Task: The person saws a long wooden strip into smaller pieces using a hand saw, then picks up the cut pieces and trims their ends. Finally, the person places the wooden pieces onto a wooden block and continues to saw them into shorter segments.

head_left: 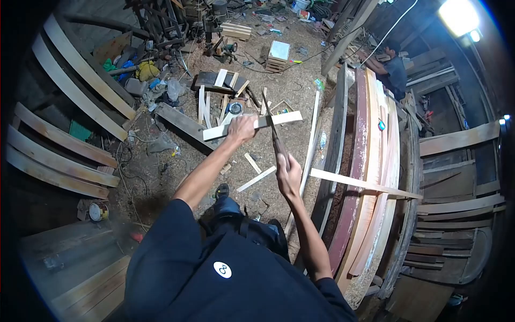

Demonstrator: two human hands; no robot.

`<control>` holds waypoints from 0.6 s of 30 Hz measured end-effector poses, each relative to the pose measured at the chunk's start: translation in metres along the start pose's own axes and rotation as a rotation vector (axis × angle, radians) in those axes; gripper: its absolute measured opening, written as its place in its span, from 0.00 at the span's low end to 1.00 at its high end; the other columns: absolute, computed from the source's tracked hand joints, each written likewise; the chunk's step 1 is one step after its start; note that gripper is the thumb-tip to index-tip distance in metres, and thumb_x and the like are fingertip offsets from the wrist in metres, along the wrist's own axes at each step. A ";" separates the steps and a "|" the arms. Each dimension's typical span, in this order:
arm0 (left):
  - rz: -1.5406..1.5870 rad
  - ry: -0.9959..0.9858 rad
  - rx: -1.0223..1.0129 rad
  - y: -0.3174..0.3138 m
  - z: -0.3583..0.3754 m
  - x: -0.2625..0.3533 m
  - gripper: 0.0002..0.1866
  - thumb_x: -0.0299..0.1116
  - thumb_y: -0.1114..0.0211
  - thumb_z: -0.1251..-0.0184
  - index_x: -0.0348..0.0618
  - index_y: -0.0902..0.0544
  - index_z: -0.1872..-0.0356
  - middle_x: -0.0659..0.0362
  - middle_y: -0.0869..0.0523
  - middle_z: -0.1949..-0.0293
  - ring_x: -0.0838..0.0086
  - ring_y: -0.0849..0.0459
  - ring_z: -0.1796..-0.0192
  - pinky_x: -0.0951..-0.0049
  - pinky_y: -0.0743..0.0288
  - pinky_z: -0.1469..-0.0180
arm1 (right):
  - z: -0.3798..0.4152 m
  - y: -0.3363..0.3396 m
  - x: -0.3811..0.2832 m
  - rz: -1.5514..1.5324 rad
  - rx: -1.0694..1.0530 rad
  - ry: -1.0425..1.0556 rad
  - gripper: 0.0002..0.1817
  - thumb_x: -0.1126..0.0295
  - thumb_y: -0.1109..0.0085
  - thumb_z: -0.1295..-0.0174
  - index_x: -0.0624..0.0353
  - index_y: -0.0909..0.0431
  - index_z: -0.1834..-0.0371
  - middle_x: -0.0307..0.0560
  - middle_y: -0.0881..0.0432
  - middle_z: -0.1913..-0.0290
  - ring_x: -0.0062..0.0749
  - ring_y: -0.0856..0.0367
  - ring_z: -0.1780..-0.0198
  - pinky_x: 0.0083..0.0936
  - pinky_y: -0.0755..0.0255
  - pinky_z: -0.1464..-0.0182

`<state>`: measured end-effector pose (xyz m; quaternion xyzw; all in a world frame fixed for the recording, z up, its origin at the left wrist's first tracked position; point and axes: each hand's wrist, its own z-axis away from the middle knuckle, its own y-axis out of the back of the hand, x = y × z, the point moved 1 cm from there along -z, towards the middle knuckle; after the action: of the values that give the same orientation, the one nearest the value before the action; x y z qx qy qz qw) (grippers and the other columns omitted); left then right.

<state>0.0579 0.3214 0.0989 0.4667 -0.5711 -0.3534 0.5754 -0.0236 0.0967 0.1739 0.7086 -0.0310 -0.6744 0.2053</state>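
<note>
My left hand (241, 127) is closed over a short pale wooden board (289, 117), its fingers wrapped round the middle of it. In my right hand (289, 174) is the handle of a handsaw (271, 120), gripped firmly. The narrow dark blade points away from me and crosses the board to the right of my left hand. Whether the teeth are cutting in cannot be made out. Beneath the board's left part runs a thick grey beam (185, 127). A round dark-faced object (235, 108) sits just beyond my left hand.
Long curved planks (365, 204) lie on a bench at right, crossed by a thin strip (348, 181). Wood offcuts (257, 178) lie on the sawdust-covered floor (161, 185). More curved boards (80, 80) stand at left. A co-worker (395, 70) is at the far right.
</note>
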 end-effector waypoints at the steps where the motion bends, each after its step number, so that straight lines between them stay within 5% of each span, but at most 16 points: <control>1: 0.009 0.082 -0.075 0.000 -0.005 -0.001 0.08 0.31 0.41 0.42 0.45 0.20 0.62 0.47 0.16 0.74 0.55 0.14 0.69 0.55 0.22 0.67 | -0.006 -0.004 -0.008 0.025 0.001 0.032 0.23 0.52 0.50 0.32 0.65 0.27 0.70 0.44 0.33 0.82 0.26 0.35 0.76 0.31 0.39 0.73; 5: 0.052 0.062 0.137 0.023 -0.010 -0.027 0.09 0.24 0.48 0.41 0.42 0.21 0.62 0.49 0.19 0.79 0.58 0.16 0.74 0.55 0.24 0.72 | 0.036 0.003 -0.004 -0.009 -0.033 0.048 0.22 0.54 0.51 0.32 0.66 0.26 0.71 0.45 0.31 0.81 0.26 0.34 0.75 0.31 0.36 0.71; 9: 0.045 0.018 -0.039 0.015 0.005 -0.001 0.08 0.28 0.45 0.41 0.42 0.20 0.63 0.46 0.17 0.76 0.57 0.15 0.72 0.53 0.22 0.69 | 0.000 -0.009 -0.017 0.035 -0.021 0.004 0.22 0.54 0.50 0.32 0.67 0.27 0.71 0.46 0.31 0.81 0.27 0.33 0.75 0.31 0.35 0.70; 13: 0.120 0.159 0.005 0.015 0.002 -0.026 0.08 0.26 0.45 0.43 0.44 0.19 0.64 0.46 0.17 0.74 0.56 0.15 0.72 0.54 0.22 0.70 | 0.013 -0.009 -0.005 -0.038 -0.050 0.028 0.23 0.52 0.50 0.32 0.65 0.26 0.69 0.41 0.30 0.80 0.26 0.34 0.75 0.29 0.36 0.71; 14: 0.031 0.117 0.149 0.014 0.001 -0.042 0.07 0.28 0.44 0.43 0.43 0.20 0.64 0.47 0.17 0.75 0.54 0.15 0.72 0.54 0.22 0.70 | 0.029 -0.004 0.000 -0.108 -0.067 0.019 0.22 0.53 0.50 0.32 0.65 0.24 0.67 0.38 0.31 0.80 0.23 0.34 0.74 0.27 0.37 0.71; 17: 0.081 -0.090 0.149 0.016 0.011 -0.030 0.07 0.29 0.44 0.41 0.43 0.20 0.64 0.47 0.16 0.75 0.52 0.15 0.70 0.54 0.24 0.71 | 0.026 -0.011 -0.001 0.000 0.047 0.225 0.21 0.54 0.50 0.32 0.66 0.24 0.66 0.38 0.32 0.80 0.21 0.35 0.75 0.26 0.39 0.72; 18: 0.014 -0.039 0.059 0.014 0.014 -0.015 0.06 0.31 0.43 0.39 0.44 0.20 0.65 0.49 0.16 0.76 0.56 0.15 0.71 0.55 0.25 0.73 | 0.008 -0.014 -0.013 -0.064 -0.034 0.059 0.22 0.53 0.50 0.32 0.66 0.25 0.67 0.39 0.32 0.81 0.23 0.35 0.76 0.26 0.39 0.72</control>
<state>0.0409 0.3376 0.1057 0.4726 -0.5954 -0.3415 0.5527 -0.0361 0.1119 0.1819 0.7253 0.0091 -0.6599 0.1962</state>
